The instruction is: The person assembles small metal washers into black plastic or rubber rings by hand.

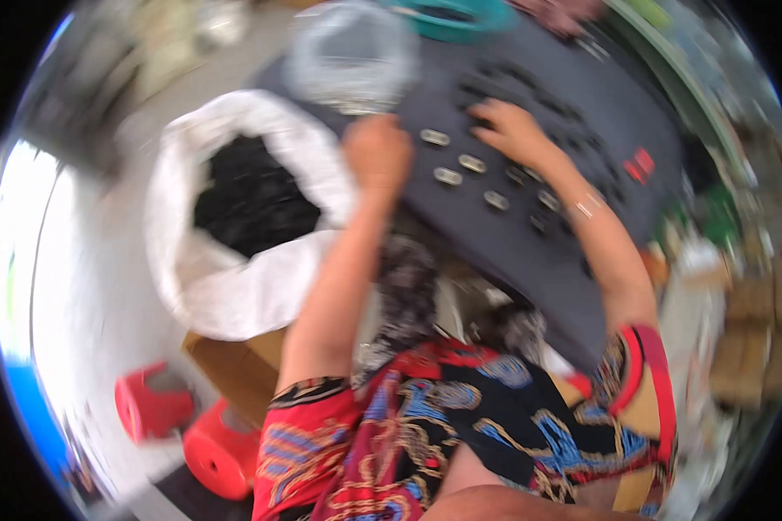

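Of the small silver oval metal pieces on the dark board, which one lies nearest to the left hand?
The top-left small silver oval piece, beside the left hand; the others lie further right.

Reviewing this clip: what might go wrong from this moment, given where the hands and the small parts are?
1. The oval metal pieces lie loose on the dark board near its lower edge; a sweep of the right hand might knock some off.
2. The left hand is at the rim of the open white sack of black bits; a tug could perhaps tip it.
3. The picture is blurred, so either hand's grip is unclear.
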A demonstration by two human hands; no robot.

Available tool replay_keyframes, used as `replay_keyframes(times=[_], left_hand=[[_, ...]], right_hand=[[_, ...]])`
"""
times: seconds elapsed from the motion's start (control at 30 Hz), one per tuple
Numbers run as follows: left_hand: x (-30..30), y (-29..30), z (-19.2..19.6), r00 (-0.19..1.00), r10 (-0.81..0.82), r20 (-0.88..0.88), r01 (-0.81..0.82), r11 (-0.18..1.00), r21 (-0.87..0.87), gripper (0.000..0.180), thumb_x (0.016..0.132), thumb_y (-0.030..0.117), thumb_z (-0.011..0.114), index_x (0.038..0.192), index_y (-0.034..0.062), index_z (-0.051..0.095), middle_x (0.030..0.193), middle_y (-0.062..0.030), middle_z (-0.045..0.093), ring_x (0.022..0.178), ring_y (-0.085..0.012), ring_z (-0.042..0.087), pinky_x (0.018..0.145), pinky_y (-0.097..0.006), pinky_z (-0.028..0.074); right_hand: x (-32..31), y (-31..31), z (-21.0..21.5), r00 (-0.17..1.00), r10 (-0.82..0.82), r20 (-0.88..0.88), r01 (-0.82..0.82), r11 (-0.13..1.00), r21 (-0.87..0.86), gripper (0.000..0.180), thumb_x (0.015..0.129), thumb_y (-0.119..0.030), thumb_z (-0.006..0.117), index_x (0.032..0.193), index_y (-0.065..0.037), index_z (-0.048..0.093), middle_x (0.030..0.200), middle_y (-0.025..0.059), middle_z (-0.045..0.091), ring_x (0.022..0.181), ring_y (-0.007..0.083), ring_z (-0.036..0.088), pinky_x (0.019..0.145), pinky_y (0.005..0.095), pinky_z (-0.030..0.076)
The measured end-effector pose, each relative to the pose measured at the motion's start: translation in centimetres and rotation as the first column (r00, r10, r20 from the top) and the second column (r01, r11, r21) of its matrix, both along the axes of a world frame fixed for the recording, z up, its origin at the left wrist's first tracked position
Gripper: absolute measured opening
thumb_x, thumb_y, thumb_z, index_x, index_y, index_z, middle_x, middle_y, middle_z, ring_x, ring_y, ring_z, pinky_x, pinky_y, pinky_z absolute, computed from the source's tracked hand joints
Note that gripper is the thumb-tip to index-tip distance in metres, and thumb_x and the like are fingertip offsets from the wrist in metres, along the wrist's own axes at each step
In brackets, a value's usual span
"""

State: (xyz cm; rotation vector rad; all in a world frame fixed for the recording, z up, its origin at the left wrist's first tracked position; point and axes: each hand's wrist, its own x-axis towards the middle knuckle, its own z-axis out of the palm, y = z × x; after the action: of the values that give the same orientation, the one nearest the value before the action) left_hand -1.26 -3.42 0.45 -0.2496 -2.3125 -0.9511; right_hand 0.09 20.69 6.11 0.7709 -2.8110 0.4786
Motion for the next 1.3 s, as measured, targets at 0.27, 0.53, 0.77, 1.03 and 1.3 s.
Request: replay_keyframes(times=[0.27,0.53,0.77,1.03,1.3], left_hand=[[-0.7,3.7,-1.6,0.993,0.011,-0.114,0.013,0.979,0.204,0.003,0.064,0.008,0.058,0.065,0.0056,0.058,0.076,-0.0148,0.06,0.078,-0.0341,0.057,0.069,-0.044,0.046],[-0.7,2.6,-1.7,0.986,0.044,-0.161,-0.001,0.965,0.261,0.004,0.063,0.006,0.059,0.065,0.0046,0.055,0.075,-0.0128,0.057,0.075,-0.0326,0.055,0.066,-0.044,0.045],[-0.6,2.9,-1.7,0.989,0.039,-0.141,-0.001,0.965,0.262,0.005,0.064,0.007,0.059,0.066,0.0045,0.055,0.077,-0.0122,0.057,0.078,-0.0317,0.054,0.07,-0.043,0.044],[-0.5,4.3,-1.9,0.988,0.018,-0.151,0.022,0.967,0.254,0.004,0.064,0.01,0.06,0.065,0.0069,0.057,0.074,-0.0132,0.058,0.076,-0.033,0.056,0.07,-0.043,0.044],[-0.5,0.6,-0.2,0.998,0.003,-0.067,-0.002,1.0,0.016,0.009,0.071,0.013,0.057,0.076,0.0097,0.064,0.075,-0.0121,0.062,0.074,-0.0338,0.06,0.064,-0.048,0.046]], right_hand=[[-0.4,5.7,-2.5,0.993,-0.092,-0.08,0.1,0.99,0.103,0.032,0.081,-0.004,0.061,0.112,0.003,0.059,0.109,0.0199,0.059,0.1,0.0342,0.059,0.088,0.0348,0.045],[-0.6,3.4,-2.4,0.993,-0.071,0.096,0.082,0.99,-0.117,0.03,0.083,0.003,0.057,0.113,0.006,0.055,0.097,0.0146,0.055,0.086,0.0228,0.057,0.08,0.03,0.045],[-0.6,3.4,-2.3,0.989,-0.053,0.136,0.071,0.989,-0.128,0.03,0.084,0.004,0.056,0.114,0.005,0.055,0.095,0.0123,0.054,0.08,0.019,0.055,0.075,0.0269,0.045],[-0.4,8.8,-2.9,0.992,-0.123,-0.029,0.126,0.98,0.155,0.035,0.08,0.001,0.064,0.114,0.005,0.058,0.11,0.0185,0.061,0.103,0.0331,0.058,0.093,0.0356,0.044],[0.4,-0.1,0.5,0.996,-0.081,0.04,0.076,0.991,0.114,0.032,0.081,-0.016,0.065,0.108,0.001,0.061,0.094,0.0176,0.061,0.091,0.0343,0.059,0.08,0.0431,0.047]])
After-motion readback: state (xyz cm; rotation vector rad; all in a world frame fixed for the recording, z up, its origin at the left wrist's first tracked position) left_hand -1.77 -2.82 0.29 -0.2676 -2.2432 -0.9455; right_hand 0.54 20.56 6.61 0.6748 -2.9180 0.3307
